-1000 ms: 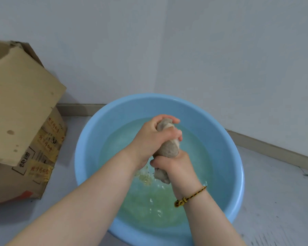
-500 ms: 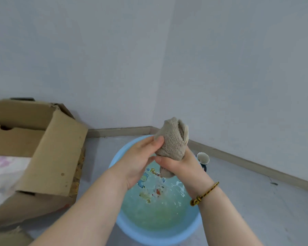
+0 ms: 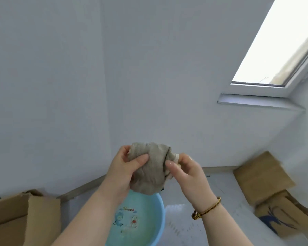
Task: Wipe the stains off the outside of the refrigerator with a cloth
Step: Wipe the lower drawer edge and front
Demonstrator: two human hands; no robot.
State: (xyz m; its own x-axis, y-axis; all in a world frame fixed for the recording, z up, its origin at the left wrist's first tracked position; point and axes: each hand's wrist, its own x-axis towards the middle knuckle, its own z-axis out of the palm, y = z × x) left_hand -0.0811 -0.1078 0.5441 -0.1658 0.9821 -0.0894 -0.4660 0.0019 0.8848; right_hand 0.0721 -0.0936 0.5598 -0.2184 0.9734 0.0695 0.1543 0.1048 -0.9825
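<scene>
The fingers (image 3: 123, 154) of the left hand (image 3: 122, 172) curl over the upper left edge of the cloth (image 3: 149, 173), with the thumb pressed flat on its front. The fingers (image 3: 184, 158) of the right hand (image 3: 189, 174) pinch a gathered fold at its right edge. Both hands grip the cloth, which hangs bunched between them in the air, above the far rim of the blue basin (image 3: 161, 216). The basin stands on the floor (image 3: 222, 190) near the corner where the two walls meet.

The right hand holds only a small fold. If the cloth is pulled open from there, that edge may slip free, and the cloth could swing down into the water. The cloth looks damp. If it is carried off too wet, it would likely drip across the floor and leave runs down the refrigerator instead of lifting the stains. A pale sheen on the floor just right of the basin may be spilled water, which would be slippery underfoot. Cardboard boxes sit on both sides, one (image 3: 16, 217) at the left edge of the floor and one (image 3: 263, 176) along the right wall, and either could catch a foot or soak up drips.

The refrigerator is not in view, so its place and its stains cannot be judged. The left fingertips are hidden behind the cloth. The basin's near side is cut off at the bottom and partly covered by the left forearm (image 3: 89, 213), so the water level is hard to read. A small dark shape at the cloth's lower right edge cannot be made out. The right box is blurred.
</scene>
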